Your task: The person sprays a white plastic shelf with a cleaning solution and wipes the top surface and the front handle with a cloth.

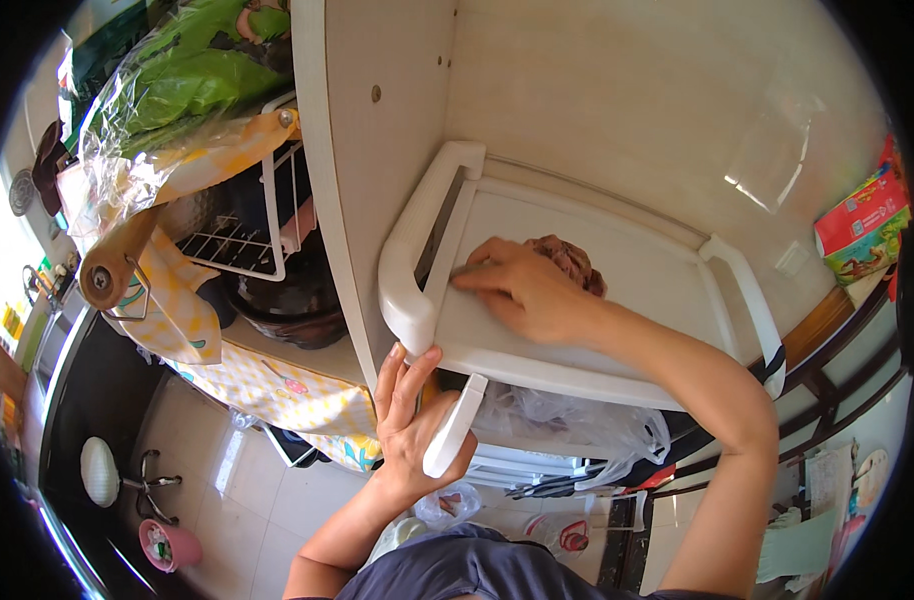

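A white plastic tray-like shelf top [644,330] with raised side handles [408,277] stands in front of me. My right hand [521,296] is over its left part, fingers bent and fingertips at the surface near the left rim. Nothing shows between them. A crumpled brownish cloth [566,259] lies just behind this hand, partly hidden by it. My left hand [427,420] is below the front left corner, with two fingertips against the corner. A white plastic bar end [457,427] crosses in front of its palm, so whether the hand grips it is unclear.
A pale cabinet side panel [352,150] borders the shelf on the left. Beyond it are a wire rack [236,244], a dark pot [292,307] and a yellow checked cloth [307,390]. Plastic bags [562,412] lie beneath the top; a pink bin [173,546] stands on the floor.
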